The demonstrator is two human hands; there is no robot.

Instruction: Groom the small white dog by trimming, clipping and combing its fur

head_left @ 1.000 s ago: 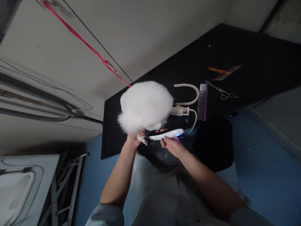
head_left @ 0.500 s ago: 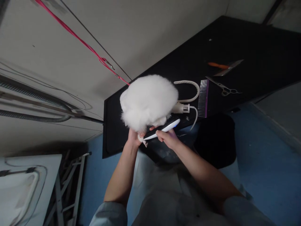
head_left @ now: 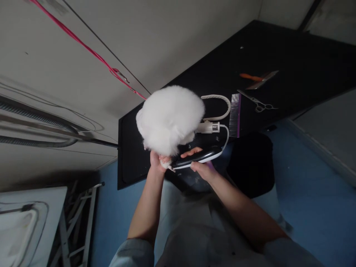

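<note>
A fluffy white dog [head_left: 172, 115] is at the left end of the black table [head_left: 129, 155], its head not clearly visible. My left hand [head_left: 156, 161] is closed round one of its paws [head_left: 166, 165] at the table's near edge. In my right hand [head_left: 203, 167] is a black and white hair clipper [head_left: 200, 157], gripped between thumb and fingers. The clipper's narrow end points left and meets the paw; whether it touches the fur or skin I cannot tell. A white cord [head_left: 228, 135] curves up from the clipper's rear end.
Right of the dog lie a pale curved cord loop [head_left: 228, 107], a cream-coloured clipper-like device [head_left: 208, 128] and a purple-backed comb [head_left: 235, 115]. Scissors [head_left: 259, 104] and an orange-handled brush [head_left: 254, 78] are further right. A red leash [head_left: 91, 52] runs from the dog to the upper left.
My right hand has rolled the clipper, so its black side now faces up instead of its white side. The paw is still in my left hand. The whole view has shifted slightly.
</note>
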